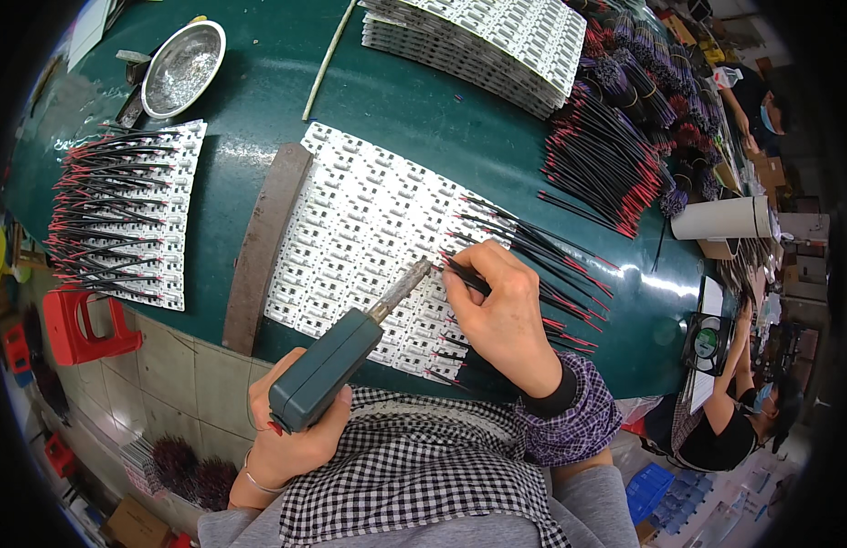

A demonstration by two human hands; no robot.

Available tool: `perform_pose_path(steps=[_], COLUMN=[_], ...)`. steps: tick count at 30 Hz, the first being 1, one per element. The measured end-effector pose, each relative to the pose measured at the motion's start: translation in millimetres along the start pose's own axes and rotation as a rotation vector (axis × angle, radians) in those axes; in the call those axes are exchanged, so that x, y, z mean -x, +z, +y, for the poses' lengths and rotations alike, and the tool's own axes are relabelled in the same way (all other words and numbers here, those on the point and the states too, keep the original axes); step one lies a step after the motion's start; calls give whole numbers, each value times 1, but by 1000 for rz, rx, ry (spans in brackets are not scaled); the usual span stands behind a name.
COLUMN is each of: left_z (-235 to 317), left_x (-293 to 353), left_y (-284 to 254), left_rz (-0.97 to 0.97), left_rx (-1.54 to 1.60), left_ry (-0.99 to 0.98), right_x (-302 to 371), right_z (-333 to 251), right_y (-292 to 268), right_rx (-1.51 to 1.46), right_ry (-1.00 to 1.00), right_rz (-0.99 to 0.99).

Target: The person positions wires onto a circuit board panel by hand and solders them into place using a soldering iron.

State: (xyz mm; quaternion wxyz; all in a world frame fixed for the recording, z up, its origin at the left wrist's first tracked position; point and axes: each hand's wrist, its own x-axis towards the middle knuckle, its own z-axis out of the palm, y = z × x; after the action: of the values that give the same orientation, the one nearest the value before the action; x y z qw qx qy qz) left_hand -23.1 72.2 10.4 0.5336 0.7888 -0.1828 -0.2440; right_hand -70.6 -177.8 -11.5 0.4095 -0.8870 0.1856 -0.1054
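Note:
My left hand [296, 447] is wrapped round the handle of a dark green soldering gun [325, 370]. Its metal tip points up and right, and meets the white circuit board panel [355, 219] near my right fingertips. With thumb and forefinger, my right hand [501, 306] pinches a black wire [467, 274] by its end at the panel's right part. Several black wires with red ends [556, 265] stick out rightward from the panel's right edge, some hidden under my hand. Against the panel's left edge lies a brown metal bar [266, 251].
Left on the green table [250, 68] are a wired panel [181, 219] and a metal bowl [184, 68]. A panel stack [478, 46] and loose wires [602, 164] lie at the far right. A red stool [87, 324] stands below; co-workers [716, 429] sit at right.

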Motion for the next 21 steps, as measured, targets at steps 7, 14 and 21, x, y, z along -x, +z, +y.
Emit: perform_pose_path(steps=[7,14,21], left_z=[-8,-12,-4], left_x=[11,7,5], left_y=[-2,2,-2], left_rz=[73,55,-12], left_rx=[-38,19,-23], left_ry=[39,91,3], right_x=[-1,-7,-7], right_z=[-1,0,-2], right_y=[-2,-8,-8], right_rx=[10,-17,-7], right_ry=[-13,7,29], right_rz=[-3,-78,-80])
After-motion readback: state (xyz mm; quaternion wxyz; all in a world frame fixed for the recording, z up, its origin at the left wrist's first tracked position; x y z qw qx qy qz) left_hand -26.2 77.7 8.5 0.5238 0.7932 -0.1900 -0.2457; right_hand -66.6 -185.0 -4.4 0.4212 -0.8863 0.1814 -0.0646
